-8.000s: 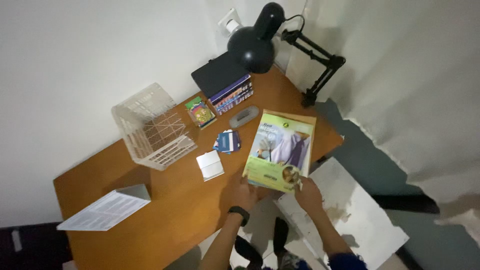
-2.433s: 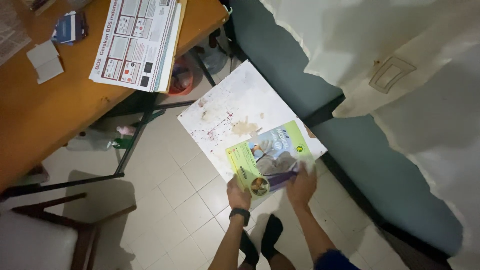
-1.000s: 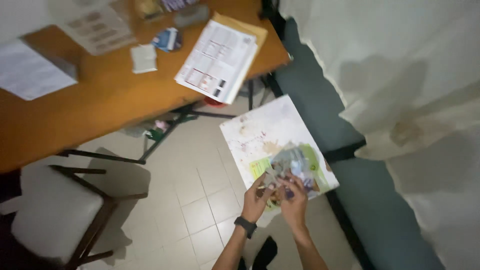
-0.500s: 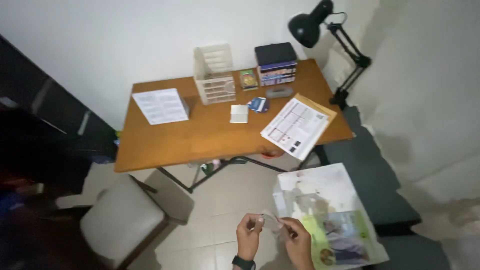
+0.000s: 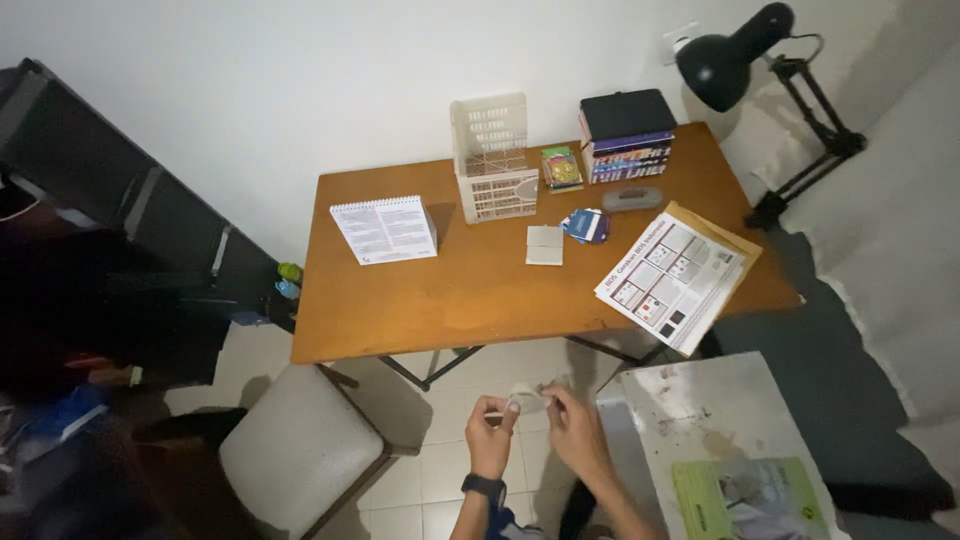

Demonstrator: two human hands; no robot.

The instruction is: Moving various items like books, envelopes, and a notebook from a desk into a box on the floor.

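My left hand point(image 5: 490, 437) and my right hand point(image 5: 574, 432) are raised together over the tiled floor, in front of the wooden desk point(image 5: 470, 290). Both pinch a small pale crumpled scrap point(image 5: 524, 402) held between them; what it is I cannot tell. A dark watch sits on my left wrist. The green magazine point(image 5: 752, 497) lies on a stained white board point(image 5: 720, 420) on the floor to my right, apart from both hands.
On the desk are a white spiral calendar point(image 5: 384, 229), a white mesh basket point(image 5: 492, 160), stacked books point(image 5: 627, 140), a printed sheet point(image 5: 672, 280) over a brown envelope, small cards point(image 5: 586, 225) and a black lamp point(image 5: 738, 55). A cushioned chair point(image 5: 300, 450) stands at left.
The magazine went from the desk down onto the white board on the floor. My hands left it and came together on a small pale scrap. The view has swung back up to the desk.
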